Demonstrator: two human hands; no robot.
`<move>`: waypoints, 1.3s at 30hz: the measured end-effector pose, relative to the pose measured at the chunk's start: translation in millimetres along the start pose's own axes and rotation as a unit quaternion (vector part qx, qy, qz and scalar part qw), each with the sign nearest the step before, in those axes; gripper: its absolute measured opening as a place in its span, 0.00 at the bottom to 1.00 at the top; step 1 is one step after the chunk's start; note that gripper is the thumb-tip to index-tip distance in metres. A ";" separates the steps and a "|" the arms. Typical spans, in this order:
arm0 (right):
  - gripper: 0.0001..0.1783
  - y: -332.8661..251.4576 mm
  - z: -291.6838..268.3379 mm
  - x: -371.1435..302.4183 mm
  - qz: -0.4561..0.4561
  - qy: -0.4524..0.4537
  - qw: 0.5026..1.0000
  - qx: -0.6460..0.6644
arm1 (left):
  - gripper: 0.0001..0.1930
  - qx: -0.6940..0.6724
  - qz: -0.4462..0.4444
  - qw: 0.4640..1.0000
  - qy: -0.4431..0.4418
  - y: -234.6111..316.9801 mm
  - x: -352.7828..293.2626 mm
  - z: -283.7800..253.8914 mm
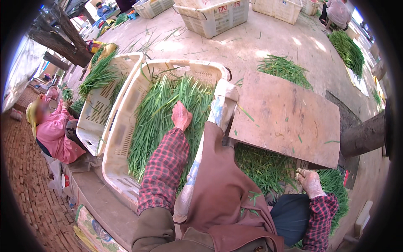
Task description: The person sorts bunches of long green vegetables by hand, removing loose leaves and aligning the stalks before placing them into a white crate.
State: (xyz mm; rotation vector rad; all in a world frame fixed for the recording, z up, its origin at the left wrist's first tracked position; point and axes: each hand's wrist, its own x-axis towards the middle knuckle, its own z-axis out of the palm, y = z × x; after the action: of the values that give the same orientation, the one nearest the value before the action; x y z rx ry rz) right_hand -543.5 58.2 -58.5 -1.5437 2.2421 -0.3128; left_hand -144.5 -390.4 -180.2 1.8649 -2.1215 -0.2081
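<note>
Left hand (181, 116): fingers curled down onto the leaves; whether they clamp any, I cannot tell.
Right hand (310, 181): fingers bent, just beside the near edge of the board; I cannot tell whether it grips anything.
Green leaves (155, 122): long and thin, heaped in the crate, under and around the left hand.
Crate (123, 143): white plastic, slotted walls, left of the person's lap.
Board (285, 119): flat, wooden, right of the crate.
More leaves (264, 168): below the board's near edge.
Co-worker (61, 136): far left, in pink, beside a second crate (96, 111).
</note>
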 end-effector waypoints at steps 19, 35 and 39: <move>0.15 -0.6 4.1 5.0 -0.029 -0.030 0.997 -0.060 | 0.22 -0.361 -0.008 0.928 0.092 -2.3 -59.3 -95.3; 0.29 -153.3 -25.7 56.9 0.109 -0.355 0.416 0.830 | 0.18 -0.170 0.646 0.727 0.161 176.2 -129.9 -226.2; 0.32 -157.5 -42.8 43.3 0.001 -0.394 0.467 0.792 | 0.18 -0.046 0.733 0.660 0.157 209.9 -154.8 -222.9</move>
State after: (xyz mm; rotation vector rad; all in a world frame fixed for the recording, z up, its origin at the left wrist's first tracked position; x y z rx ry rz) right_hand -443.5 -41.3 34.3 -0.3027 0.4381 -0.9902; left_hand -253.6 -187.2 73.7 -0.2880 -2.4898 0.3532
